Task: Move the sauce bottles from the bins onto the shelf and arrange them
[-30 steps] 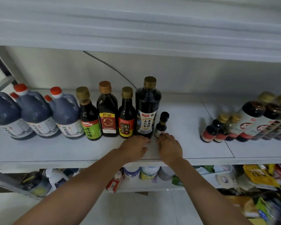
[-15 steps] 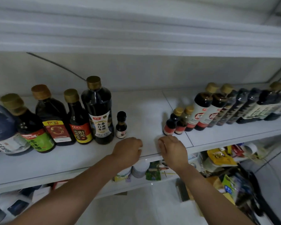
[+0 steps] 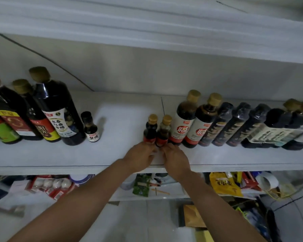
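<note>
Two small dark sauce bottles with gold caps and red labels stand side by side on the white shelf (image 3: 122, 154). My left hand (image 3: 140, 158) has its curled fingers round the base of the left small bottle (image 3: 150, 131). My right hand (image 3: 176, 159) holds the base of the right small bottle (image 3: 164, 133) in the same way. To their right runs a row of taller dark bottles (image 3: 215, 123). At the left stand a tiny black-capped bottle (image 3: 91, 127) and a large vinegar bottle (image 3: 59, 112) among other tall ones.
A bare stretch of shelf lies between the tiny bottle and the two small ones. The upper shelf (image 3: 147, 32) hangs close overhead. Below, a lower shelf holds packets, among them a yellow bag (image 3: 224, 184) and a red-and-white pack (image 3: 51, 185).
My view has swung to the right along the shelf. Both hands moved right from beside the tiny black-capped bottle and now hold the bases of the two small gold-capped bottles.
</note>
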